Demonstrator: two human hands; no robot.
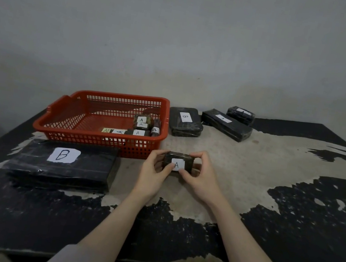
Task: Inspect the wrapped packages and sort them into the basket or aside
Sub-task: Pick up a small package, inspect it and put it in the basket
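Note:
A small black wrapped package (182,160) with a white label marked A is held above the table's middle. My left hand (154,173) grips its left end and my right hand (200,176) grips its right end, thumbs on the label side. Just behind and to the left stands the red plastic basket (74,114), holding several small labelled packages (142,124), most marked A and one marked B.
A large black package marked B (63,164) lies at the front left of the basket. Right of the basket lie a package marked B (186,121), a long one marked A (225,124) and a small one (240,114). The worn table (276,162) ends at a grey wall.

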